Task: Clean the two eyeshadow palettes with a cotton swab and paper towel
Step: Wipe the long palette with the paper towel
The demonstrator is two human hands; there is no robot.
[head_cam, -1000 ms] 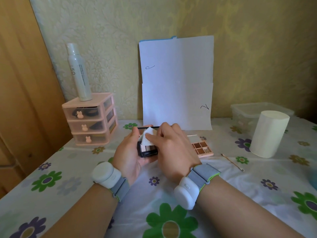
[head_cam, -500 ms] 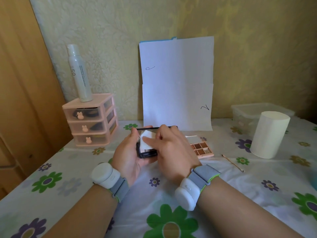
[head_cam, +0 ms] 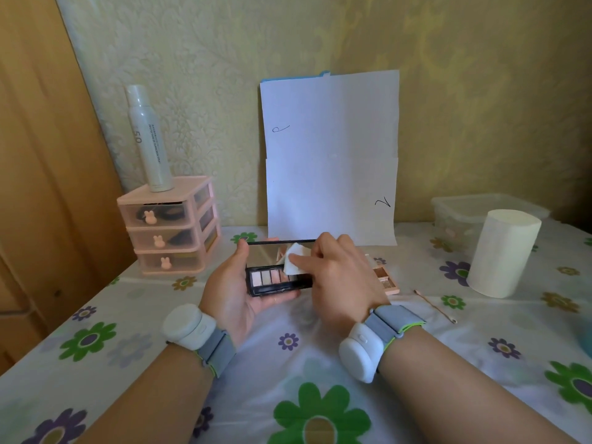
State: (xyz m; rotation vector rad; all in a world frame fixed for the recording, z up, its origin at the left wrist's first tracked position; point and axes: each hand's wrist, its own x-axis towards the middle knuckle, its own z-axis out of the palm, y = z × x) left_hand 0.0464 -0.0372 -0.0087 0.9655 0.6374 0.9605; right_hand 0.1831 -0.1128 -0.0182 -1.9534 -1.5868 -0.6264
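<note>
My left hand (head_cam: 232,290) holds an open black eyeshadow palette (head_cam: 272,280) above the table, its mirrored lid up and a row of pale pans showing. My right hand (head_cam: 339,277) pinches a folded white paper towel piece (head_cam: 293,262) against the right part of the palette, by the hinge. A second palette (head_cam: 386,280), pink-cased with brown pans, lies open on the table behind my right hand and is partly hidden. A cotton swab (head_cam: 434,306) lies on the cloth to its right.
A paper towel roll (head_cam: 501,253) stands at the right before a clear plastic box (head_cam: 461,209). A pink drawer unit (head_cam: 169,225) with a white spray can (head_cam: 149,139) sits at the back left. White paper sheets (head_cam: 330,155) lean on the wall. A floral tablecloth (head_cam: 288,363) covers the table.
My right hand has slid the paper towel from the left side of the palette to the right, uncovering the pans and mirror. My left hand keeps hold of the palette.
</note>
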